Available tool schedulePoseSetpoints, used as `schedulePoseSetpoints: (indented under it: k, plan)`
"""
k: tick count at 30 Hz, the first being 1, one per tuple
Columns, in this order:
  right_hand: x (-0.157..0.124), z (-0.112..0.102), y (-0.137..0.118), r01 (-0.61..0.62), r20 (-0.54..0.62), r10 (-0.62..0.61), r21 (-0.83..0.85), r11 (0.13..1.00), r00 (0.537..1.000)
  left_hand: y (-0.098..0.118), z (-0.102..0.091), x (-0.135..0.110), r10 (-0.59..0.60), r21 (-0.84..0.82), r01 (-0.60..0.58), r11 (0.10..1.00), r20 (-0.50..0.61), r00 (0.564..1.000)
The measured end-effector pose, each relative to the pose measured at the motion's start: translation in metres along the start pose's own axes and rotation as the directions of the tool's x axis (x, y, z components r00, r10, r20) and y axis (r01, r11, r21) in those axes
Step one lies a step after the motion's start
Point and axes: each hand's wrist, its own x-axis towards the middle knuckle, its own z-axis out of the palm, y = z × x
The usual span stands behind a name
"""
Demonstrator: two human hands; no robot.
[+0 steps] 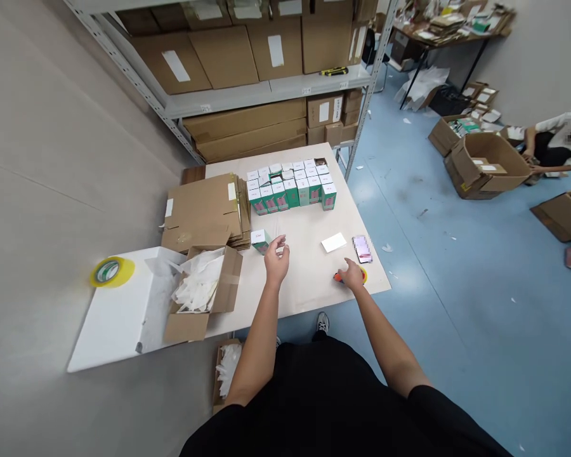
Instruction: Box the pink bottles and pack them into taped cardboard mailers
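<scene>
An orange-and-yellow tape dispenser [364,275] lay near the near right corner of the bench [309,279], partly hidden under a person's right hand [351,275]. The hand touched or hovered just above it; whether the fingers had gripped it could not be told. The left hand [276,257], fingers loosely bent, held nothing and hung beside a lone green-and-white carton [259,240] toward the bench's left side.

Beyond the dispenser, a white card or flat box [334,242] lay between the hands, and a phone [362,249], its screen blurred, rested close to the right edge. A block of similar cartons [291,190] stood toward the far edge, some tops apparently unclosed. Flattened cardboard [200,203] was stacked at the left edge, with an open cardboard box [228,279] of white packing material nearer the front.

The corner looked the likeliest trouble spot: a fumbled grip could have sent the dispenser over the near edge, and a stray knock from the right hand could have tipped the phone off the bench. A careless swing of the left hand risked toppling the lone carton.
</scene>
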Motion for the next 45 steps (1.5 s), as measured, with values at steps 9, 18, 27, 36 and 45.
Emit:
schedulePoseSetpoints:
  k: [9,18,27,36,45]
  plan:
    - [-0.006,-0.001,-0.16,0.394,-0.134,-0.39,0.565,0.725,0.911,-0.006,-0.034,0.005,0.003,-0.043,-0.005,0.999,-0.043,0.999]
    - [0.009,0.086,-0.3,0.556,-0.053,-0.632,0.537,0.635,0.773,-0.056,-0.161,0.024,-0.092,-0.034,0.087,0.996,-0.222,0.971]
    - [0.053,0.161,-0.426,0.645,0.043,-0.697,0.342,0.683,0.715,-0.115,-0.266,0.128,-0.111,-0.06,0.099,0.993,-0.247,0.963]
    - [0.12,0.24,-0.524,0.66,0.126,-0.674,0.137,0.739,0.728,-0.193,-0.331,0.293,-0.193,0.046,0.2,0.979,-0.133,0.972]
    - [0.174,0.301,-0.545,0.569,0.29,-0.542,-0.012,0.822,0.789,-0.27,-0.359,0.366,-0.318,0.265,0.306,0.914,0.0,0.948]
